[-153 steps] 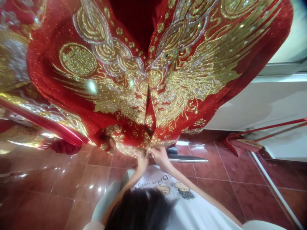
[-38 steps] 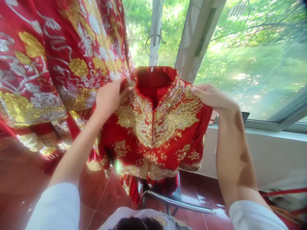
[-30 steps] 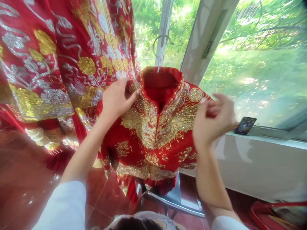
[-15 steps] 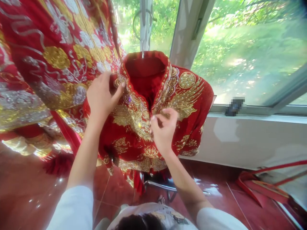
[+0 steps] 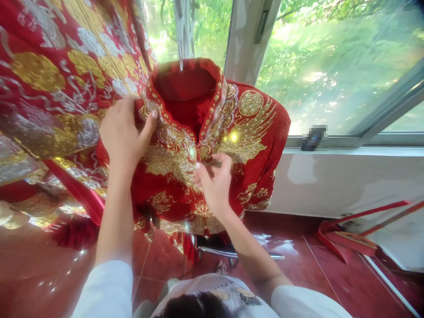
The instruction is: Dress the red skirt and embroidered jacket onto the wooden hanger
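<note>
A red jacket [image 5: 258, 150] with gold and silver embroidery hangs in front of me from a metal-hooked hanger [image 5: 181, 62]. Its stand collar [image 5: 212, 73] gapes at the top, and the front edges meet below it. My left hand [image 5: 122, 132] grips the jacket's shoulder on the left, thumb on the front by the collar, its other fingers partly hidden. Lower down, at the centre front just under the collar opening, my right hand [image 5: 215, 183] is closed with thumb and fingers on the jacket's front edge. Exactly what its fingertips pinch is hard to see.
A larger red embroidered garment [image 5: 36, 70] hangs close on the left. Behind are a window [image 5: 324, 79] and a sill with a blurred dark object [image 5: 313, 138]. Below the jacket stands a metal-framed seat [image 5: 245, 255]. Red straps [image 5: 344, 238] lie at the right.
My view has shifted, so the jacket and left hand sit further left. My right hand's fingers have moved slightly at the front edge, and a bright stone at the collar's base now shows.
</note>
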Motion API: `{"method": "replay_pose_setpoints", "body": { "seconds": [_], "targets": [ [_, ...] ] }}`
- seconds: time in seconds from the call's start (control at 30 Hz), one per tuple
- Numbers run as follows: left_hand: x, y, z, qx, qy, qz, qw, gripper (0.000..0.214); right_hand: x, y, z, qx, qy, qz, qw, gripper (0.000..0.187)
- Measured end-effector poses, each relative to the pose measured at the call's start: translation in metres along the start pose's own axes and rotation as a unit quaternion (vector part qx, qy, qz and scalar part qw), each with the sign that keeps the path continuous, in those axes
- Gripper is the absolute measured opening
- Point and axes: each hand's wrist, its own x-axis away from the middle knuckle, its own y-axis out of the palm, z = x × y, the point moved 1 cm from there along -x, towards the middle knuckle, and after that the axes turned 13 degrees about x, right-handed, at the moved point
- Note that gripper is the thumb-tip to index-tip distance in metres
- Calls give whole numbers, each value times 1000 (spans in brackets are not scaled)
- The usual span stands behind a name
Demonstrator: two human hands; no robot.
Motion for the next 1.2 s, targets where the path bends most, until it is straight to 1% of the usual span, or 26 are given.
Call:
{"method": "replay_pose_setpoints", "body": {
  "seconds": [0.1, 0.17, 0.27, 0.37, 0.47, 0.57, 0.63, 0.7, 0.77, 0.83, 0.87, 0.9, 0.93, 1.0, 1.03, 1.07, 1.1, 1.13, 1.17, 1.2],
  "targets": [
    [0, 0, 0, -6, 2, 7, 1000, 57, -1, -2, 5, -5, -3, -8, 1000, 30],
    [0, 2, -1, -5, 7, 11, 1000, 57, 4, -6, 21, -1, 3, -15, 1000, 27],
    [0, 4, -2, -8, 10, 22, 1000, 58, 26, -19, 65, 55, 23, -20, 998, 29],
    [0, 7, -3, -8, 9, 26, 1000, 57, 61, -40, 116, 150, 46, -13, 988, 30],
    [0, 9, -4, -6, 12, 17, 1000, 57, 99, -57, 153, 230, 54, 8, 972, 24],
    [-1, 11, -6, -9, 4, 11, 1000, 60, 130, -63, 172, 274, 42, 4, 961, 21],
    [-3, 11, -8, -1, -7, 7, 1000, 60, 143, -64, 183, 289, 24, -10, 957, 18],
    [-3, 9, -8, 19, -10, 2, 1000, 59, 148, -69, 192, 304, 2, -16, 953, 16],
    [-1, 5, -7, 41, -2, -11, 999, 58, 145, -81, 196, 323, -21, -2, 946, 16],
    [6, 0, -6, 38, -2, -8, 999, 59, 132, -99, 189, 343, -48, 23, 938, 13],
    [11, -4, -6, 27, -15, 0, 1000, 60, 123, -108, 179, 355, -65, 44, 932, 9],
    [17, -6, -7, 15, -37, 8, 999, 62, 110, -118, 166, 366, -84, 68, 924, 3],
    [23, -9, -8, 8, -62, 14, 998, 64, 96, -127, 148, 379, -108, 105, 913, 5],
    [33, -10, -12, 14, -98, 18, 995, 68, 61, -141, 105, 396, -154, 182, 887, 20],
    [37, -9, -14, 22, -104, 20, 994, 70, 41, -144, 81, 394, -181, 214, 875, 25],
    [39, -8, -16, 30, -104, 26, 994, 71, 20, -146, 57, 390, -220, 247, 859, 34],
    [41, -6, -18, 36, -102, 31, 994, 72, -1, -144, 34, 383, -290, 288, 829, 50],
    [41, -5, -20, 39, -100, 38, 993, 71, -22, -141, 14, 404, -331, 303, 797, 67],
    [41, -4, -22, 43, -100, 45, 993, 69, -42, -136, -3, 443, -351, 290, 772, 80],
    [40, -4, -25, 50, -98, 44, 993, 66, -61, -131, -15, 477, -336, 266, 767, 81]
  ]
}}
